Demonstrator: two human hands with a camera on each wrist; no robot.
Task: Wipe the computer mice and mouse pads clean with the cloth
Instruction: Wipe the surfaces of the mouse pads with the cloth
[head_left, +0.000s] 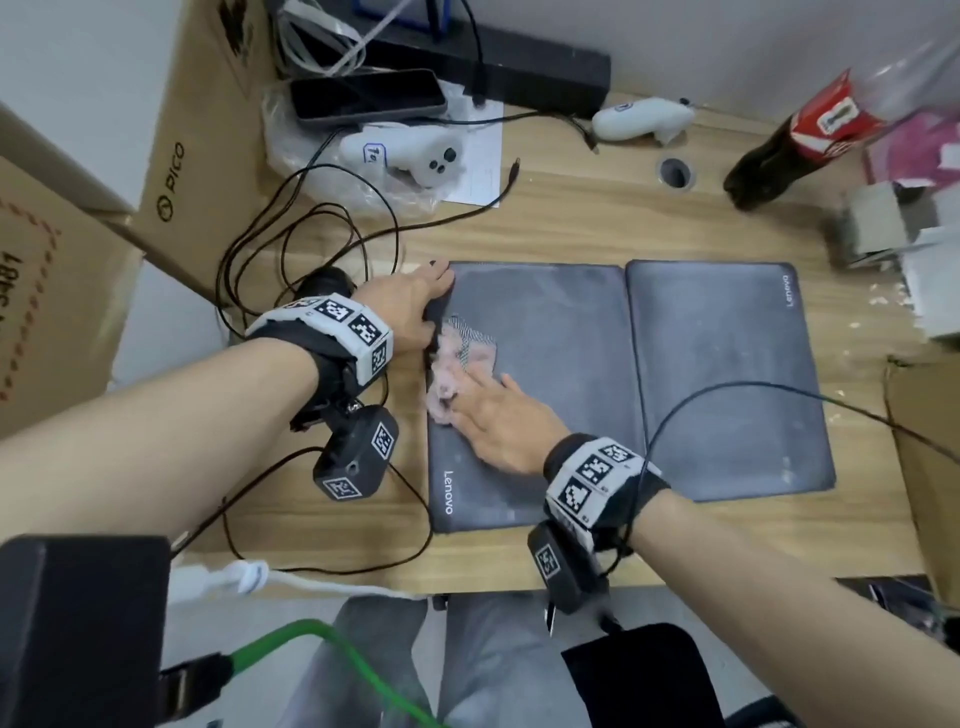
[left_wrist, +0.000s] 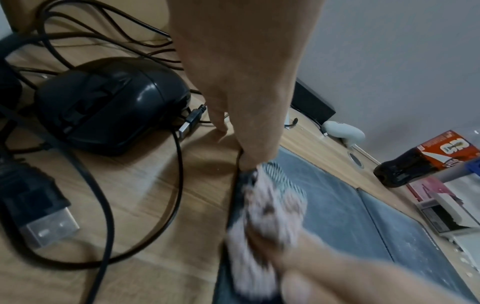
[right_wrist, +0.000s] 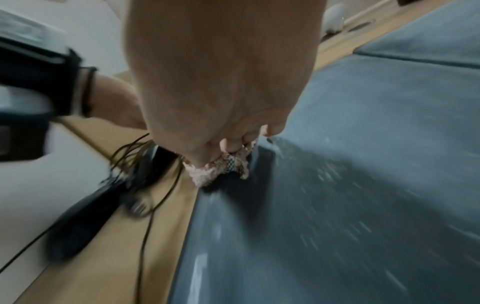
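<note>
Two grey Lenovo mouse pads lie side by side on the wooden desk, the left pad (head_left: 545, 322) and the right pad (head_left: 727, 374), both streaked with white dust. A fluffy pink cloth (head_left: 460, 364) lies bunched near the left pad's left edge. My right hand (head_left: 470, 397) presses it down with flat fingers; its wrist view shows the cloth (right_wrist: 215, 168) under the fingertips (right_wrist: 233, 144). My left hand (head_left: 423, 304) rests with straight fingers on that pad's upper left edge. A black mouse (left_wrist: 111, 102) sits just left of it, partly hidden behind my wrist (head_left: 324, 283) in the head view.
Black cables (head_left: 291, 218) loop over the desk's left side, with a USB plug (left_wrist: 39, 216) near the mouse. Behind the pads lie two white controllers (head_left: 410, 156), a phone (head_left: 363, 96) and a cola bottle (head_left: 800, 140). Cardboard boxes (head_left: 197, 135) stand left; small boxes (head_left: 883, 223) crowd the right.
</note>
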